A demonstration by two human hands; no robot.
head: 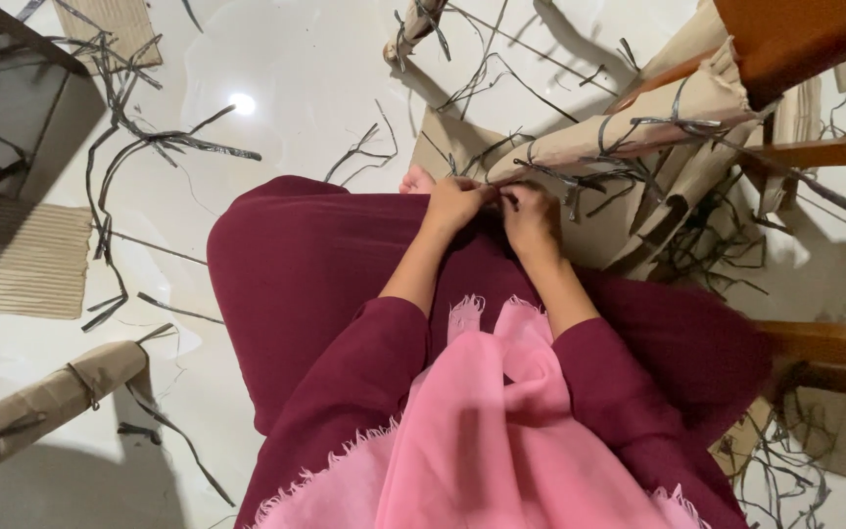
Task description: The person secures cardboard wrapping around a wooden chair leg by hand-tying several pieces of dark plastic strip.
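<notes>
Where straps crowd, both hands (493, 211) at wrapped leg (629, 127).

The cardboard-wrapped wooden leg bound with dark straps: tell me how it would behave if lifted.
The cardboard-wrapped wooden leg probably stays stiff, since it spans straight to both hands. Its creased wrapping looks soft and may slip. The loose dark straps curl, so they would likely flop.

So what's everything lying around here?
wrapped furniture leg: one, brown paper bound with dark strips, right of centre, at the hands
wooden furniture frame: one, orange-brown, right edge
dark strips: many, black-grey, scattered over the floor
second wrapped leg: one, brown paper, lower left
corrugated cardboard: one sheet, tan, left
floor: white, glossy
dress: maroon, centre
scarf: pink, bottom centre
left hand: on a strip at the leg's end
right hand: beside it, pinching the strip
</notes>
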